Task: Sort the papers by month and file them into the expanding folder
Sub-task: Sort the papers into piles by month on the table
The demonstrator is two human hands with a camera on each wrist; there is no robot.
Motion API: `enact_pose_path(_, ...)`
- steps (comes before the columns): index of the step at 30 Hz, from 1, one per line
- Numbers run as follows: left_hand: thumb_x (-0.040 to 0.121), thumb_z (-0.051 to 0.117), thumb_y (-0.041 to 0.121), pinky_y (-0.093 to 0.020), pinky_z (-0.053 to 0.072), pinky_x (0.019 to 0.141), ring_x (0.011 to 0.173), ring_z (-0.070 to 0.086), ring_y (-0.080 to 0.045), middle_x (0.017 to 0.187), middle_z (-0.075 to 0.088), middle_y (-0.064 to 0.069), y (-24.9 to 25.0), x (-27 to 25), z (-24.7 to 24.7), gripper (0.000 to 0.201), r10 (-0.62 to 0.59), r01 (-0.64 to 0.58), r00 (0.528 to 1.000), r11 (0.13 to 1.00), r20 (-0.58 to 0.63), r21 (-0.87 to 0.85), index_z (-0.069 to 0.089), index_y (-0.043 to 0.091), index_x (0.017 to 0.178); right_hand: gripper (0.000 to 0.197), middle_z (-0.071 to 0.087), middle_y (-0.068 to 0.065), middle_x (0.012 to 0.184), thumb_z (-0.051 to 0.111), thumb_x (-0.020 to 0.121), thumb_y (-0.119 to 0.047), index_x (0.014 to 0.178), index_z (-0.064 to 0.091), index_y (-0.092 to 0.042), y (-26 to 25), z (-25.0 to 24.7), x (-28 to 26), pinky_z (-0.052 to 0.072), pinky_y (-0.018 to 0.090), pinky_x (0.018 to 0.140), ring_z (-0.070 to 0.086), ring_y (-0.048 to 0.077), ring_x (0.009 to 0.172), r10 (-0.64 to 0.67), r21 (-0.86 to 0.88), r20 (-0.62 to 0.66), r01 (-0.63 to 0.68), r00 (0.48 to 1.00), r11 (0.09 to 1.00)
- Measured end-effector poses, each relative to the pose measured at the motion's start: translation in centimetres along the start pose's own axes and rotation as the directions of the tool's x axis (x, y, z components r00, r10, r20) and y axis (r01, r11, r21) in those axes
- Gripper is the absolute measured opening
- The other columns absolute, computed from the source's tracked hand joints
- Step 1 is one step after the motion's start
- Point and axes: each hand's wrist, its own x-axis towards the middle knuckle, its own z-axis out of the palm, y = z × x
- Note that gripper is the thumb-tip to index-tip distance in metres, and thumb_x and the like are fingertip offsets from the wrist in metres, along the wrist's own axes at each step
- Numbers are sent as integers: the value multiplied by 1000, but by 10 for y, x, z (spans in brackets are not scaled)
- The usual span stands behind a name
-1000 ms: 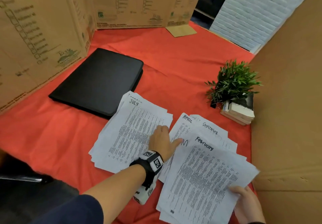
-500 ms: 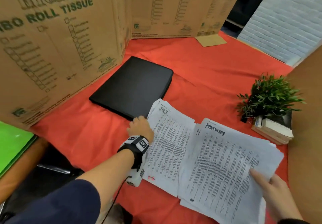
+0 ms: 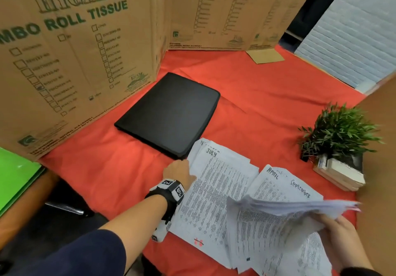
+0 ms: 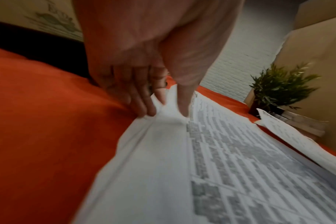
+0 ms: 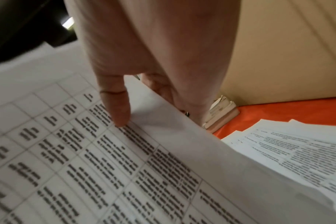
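Note:
A closed black expanding folder lies flat on the red cloth, just behind the papers. The stack headed "July" lies in front of it. My left hand pinches that stack's left edge, thumb on top and fingers curled beneath. To the right, sheets headed "April" and "September" lie on the cloth. My right hand grips a thick sheaf of papers and holds it raised and tilted above them. The right wrist view shows that sheaf with the thumb on top.
Printed cardboard boxes wall in the left and back, and a plain cardboard panel the right. A small potted plant sits on stacked books at the right. A green folder lies lower left.
My left hand moved from the middle of the papers to the July stack's left edge. My right hand lifted the February-topped sheaf, uncovering the April and September sheets.

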Motion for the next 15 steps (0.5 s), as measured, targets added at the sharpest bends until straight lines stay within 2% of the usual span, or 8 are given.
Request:
enact_pose_path(2,71,78,54,-37,49,90,111,57,-26,120,56,-7,7,-4,4,73,-53,53,998,999,44,5,49,9,121,17,73,11,73,46,84,16,85,62,8,-3,1,1,57,21,59,70,16,64,10,45,10,-10,1000,999)
enact_pose_path(3,67,82,52,-37,50,90,112,57,-26,121,55,-8,11,-7,5,79,-76,74,995,997,68,21,47,8,123,18,73,12,76,47,83,16,85,62,8,-2,0,1,58,22,60,70,17,66,7,50,16,-8,1000,999)
enact_pose_path(5,71,83,40,-34,52,87,109,59,-26,119,58,-9,16,-11,7,66,-92,90,991,996,98,23,51,8,119,25,72,12,77,44,82,16,78,67,6,2,-10,5,57,20,62,69,17,68,0,75,18,-1,1000,997)
enact_pose_path(8,84,73,30,-32,50,80,103,62,-26,114,63,-7,17,-11,1,31,-13,7,994,999,113,52,62,13,108,35,71,8,81,38,85,14,79,70,1,5,-16,4,57,22,69,68,18,77,-52,116,35,47,998,992)
enact_pose_path(12,91,63,34,-33,47,79,106,63,-28,116,64,-8,17,-13,-26,29,119,-142,987,958,103,251,63,13,112,46,69,2,79,37,90,10,66,72,-8,11,-22,2,55,21,67,62,19,82,-81,77,56,77,995,994)
enact_pose_path(13,93,60,37,-32,46,78,106,63,-27,115,64,-8,19,-14,-35,31,161,-188,981,930,110,317,63,13,112,41,68,4,82,40,88,8,68,72,-8,12,-22,2,54,27,72,61,24,88,-70,80,52,66,996,995)
enact_pose_path(15,96,52,45,-32,43,74,102,64,-28,110,66,-7,27,-18,-54,36,245,-271,962,870,116,411,65,13,108,19,66,11,89,50,83,-4,84,68,2,15,-18,2,45,40,88,56,40,109,-25,102,59,19,998,995)
